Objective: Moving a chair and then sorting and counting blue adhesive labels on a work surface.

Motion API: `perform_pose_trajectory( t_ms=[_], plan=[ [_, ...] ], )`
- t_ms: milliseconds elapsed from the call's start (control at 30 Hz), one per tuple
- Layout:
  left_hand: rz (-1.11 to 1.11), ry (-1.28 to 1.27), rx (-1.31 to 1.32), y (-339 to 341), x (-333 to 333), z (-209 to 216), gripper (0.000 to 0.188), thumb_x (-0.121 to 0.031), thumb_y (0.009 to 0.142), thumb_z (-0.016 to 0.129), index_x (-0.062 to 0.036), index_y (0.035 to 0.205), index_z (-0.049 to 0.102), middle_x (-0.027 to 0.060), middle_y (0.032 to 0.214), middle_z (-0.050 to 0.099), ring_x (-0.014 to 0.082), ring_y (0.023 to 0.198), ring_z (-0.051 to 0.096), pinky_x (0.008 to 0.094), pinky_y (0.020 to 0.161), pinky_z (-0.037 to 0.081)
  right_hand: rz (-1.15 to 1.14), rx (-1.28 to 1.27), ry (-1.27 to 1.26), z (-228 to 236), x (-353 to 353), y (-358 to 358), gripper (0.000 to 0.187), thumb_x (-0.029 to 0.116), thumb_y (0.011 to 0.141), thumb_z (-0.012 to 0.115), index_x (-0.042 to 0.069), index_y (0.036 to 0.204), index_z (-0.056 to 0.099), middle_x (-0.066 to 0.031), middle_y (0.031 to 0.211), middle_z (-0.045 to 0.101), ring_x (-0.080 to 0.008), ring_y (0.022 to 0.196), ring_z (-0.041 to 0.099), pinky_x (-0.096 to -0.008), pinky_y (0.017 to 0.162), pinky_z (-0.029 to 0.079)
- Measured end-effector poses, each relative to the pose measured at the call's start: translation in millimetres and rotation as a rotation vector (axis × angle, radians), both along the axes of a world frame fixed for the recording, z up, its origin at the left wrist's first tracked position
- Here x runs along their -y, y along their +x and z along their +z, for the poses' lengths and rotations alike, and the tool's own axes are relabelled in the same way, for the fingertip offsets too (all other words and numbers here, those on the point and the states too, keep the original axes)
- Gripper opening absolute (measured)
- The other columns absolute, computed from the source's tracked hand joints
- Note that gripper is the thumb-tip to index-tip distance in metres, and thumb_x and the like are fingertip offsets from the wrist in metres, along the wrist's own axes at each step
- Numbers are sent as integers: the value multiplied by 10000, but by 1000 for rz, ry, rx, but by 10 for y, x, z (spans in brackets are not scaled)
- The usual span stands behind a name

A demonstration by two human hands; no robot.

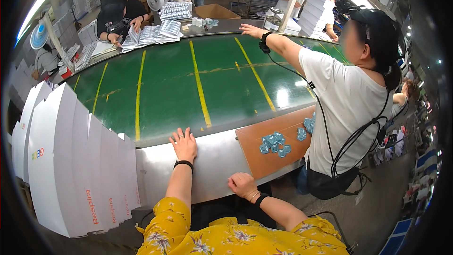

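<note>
Lying spread, the left hand (185, 146) reaches the metal table's (214, 158) far edge; the right hand (243, 185) curls by the near edge, contents unseen.

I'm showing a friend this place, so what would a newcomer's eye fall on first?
Likely the wide green belt with yellow stripes, across the middle of the view. Next, the stack of white boxes at the left and the person in a white shirt at the right, an arm stretched over the belt. Closer in, the wearer's left hand lies at the belt's near edge.
</note>
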State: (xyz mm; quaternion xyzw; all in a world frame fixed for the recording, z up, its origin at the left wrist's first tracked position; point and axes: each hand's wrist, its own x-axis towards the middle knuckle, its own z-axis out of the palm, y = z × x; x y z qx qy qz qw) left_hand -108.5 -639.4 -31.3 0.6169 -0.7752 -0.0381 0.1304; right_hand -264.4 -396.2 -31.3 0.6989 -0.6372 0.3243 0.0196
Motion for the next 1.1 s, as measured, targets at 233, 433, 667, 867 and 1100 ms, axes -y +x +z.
perform_pose_trajectory(
  t_ms=[233,433,667,867,1100],
  plan=[
    [6,56,6,48,2,3,441,-314,1042,415,-180,1458,477,182,1514,415,417,1409,334,621,1165,202,-7,-40,19,51,18,66,185,169,846,683,114,731,548,-73,691,571,-290,653,601,-396,610,491],
    [1,86,7,45,36,17,447,-320,1044,412,-180,1464,474,181,1537,396,412,1416,330,635,1159,200,12,-57,63,69,40,87,168,159,835,683,112,735,556,-78,693,572,-297,651,599,-408,606,486],
    [34,103,-5,73,-26,-14,457,-338,1045,409,-183,1472,464,150,1544,392,381,1421,315,635,1165,188,12,-54,48,41,6,94,192,160,835,679,107,721,535,-82,686,556,-297,642,589,-409,603,477],
    [15,95,-6,4,-5,1,432,-308,1053,389,-195,1464,464,176,1522,398,407,1396,338,649,1146,198,-1,-51,50,24,-5,39,216,182,846,686,99,724,528,-83,698,556,-294,666,596,-403,612,475],
    [21,71,32,11,52,48,415,-307,1042,405,-206,1434,500,167,1526,408,390,1398,347,632,1147,214,-8,7,17,36,42,7,174,180,863,665,94,755,559,-77,716,566,-286,691,607,-397,636,492]
  ],
)
